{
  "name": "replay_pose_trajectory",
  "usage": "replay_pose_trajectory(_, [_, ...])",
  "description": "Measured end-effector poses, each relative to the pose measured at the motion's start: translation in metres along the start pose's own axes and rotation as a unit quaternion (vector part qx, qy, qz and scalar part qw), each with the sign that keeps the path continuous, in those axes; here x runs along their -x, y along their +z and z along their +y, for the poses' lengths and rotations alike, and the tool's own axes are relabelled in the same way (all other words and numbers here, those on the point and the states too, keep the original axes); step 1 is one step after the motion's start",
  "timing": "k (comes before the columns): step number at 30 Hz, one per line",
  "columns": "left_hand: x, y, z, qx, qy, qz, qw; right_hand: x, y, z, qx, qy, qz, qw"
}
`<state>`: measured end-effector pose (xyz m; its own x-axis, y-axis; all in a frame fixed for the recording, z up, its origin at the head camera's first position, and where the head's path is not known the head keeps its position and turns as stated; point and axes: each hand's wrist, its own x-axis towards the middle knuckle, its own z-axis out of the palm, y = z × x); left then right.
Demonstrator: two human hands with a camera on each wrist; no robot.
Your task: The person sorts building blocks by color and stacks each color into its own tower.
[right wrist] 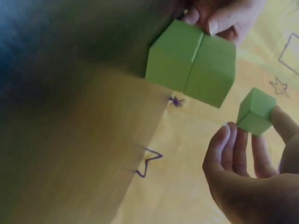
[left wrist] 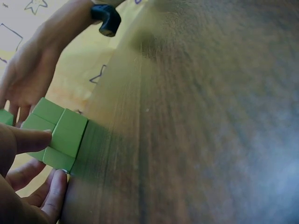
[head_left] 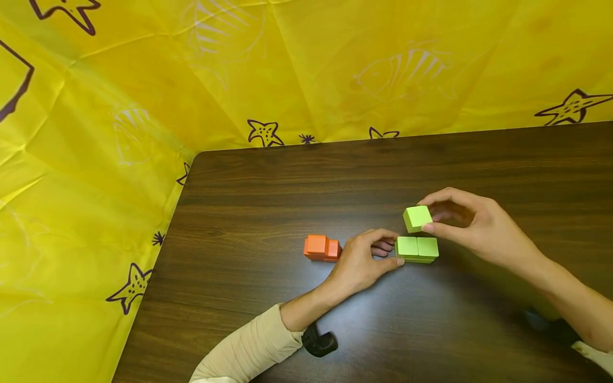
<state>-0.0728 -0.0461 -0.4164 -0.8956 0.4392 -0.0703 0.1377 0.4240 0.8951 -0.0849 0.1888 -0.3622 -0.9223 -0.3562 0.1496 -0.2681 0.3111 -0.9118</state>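
A low stack of light green blocks (head_left: pixel 416 251) stands on the table, two square tops side by side. My left hand (head_left: pixel 359 259) grips its left end, thumb at the front corner and fingers behind. In the left wrist view the thumb lies against the face of the green stack (left wrist: pixel 65 133). My right hand (head_left: pixel 488 229) pinches a single green cube (head_left: pixel 417 218) between thumb and fingertips, just behind and above the stack. The right wrist view shows that cube (right wrist: pixel 257 112) apart from the stack (right wrist: pixel 191 63).
Orange blocks (head_left: pixel 318 247) form a small stepped pile just left of my left hand. The dark wooden table (head_left: pixel 249 213) ends at a yellow patterned cloth (head_left: pixel 306 69) behind and to the left. A black band (head_left: pixel 319 343) hangs at the left wrist.
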Motion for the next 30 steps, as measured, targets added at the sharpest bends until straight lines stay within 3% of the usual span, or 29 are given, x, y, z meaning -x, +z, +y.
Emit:
replay_pose_trajectory(16, [0.000,0.000,0.000,-0.008,0.001,0.002,1.0000,0.020,0.008,0.006,0.028,-0.032,0.016,0.999])
replay_pose_trajectory(30, [0.000,0.000,0.000,-0.002,0.002,0.004,1.0000,0.024,0.014,0.011,0.047,-0.026,0.017,0.998])
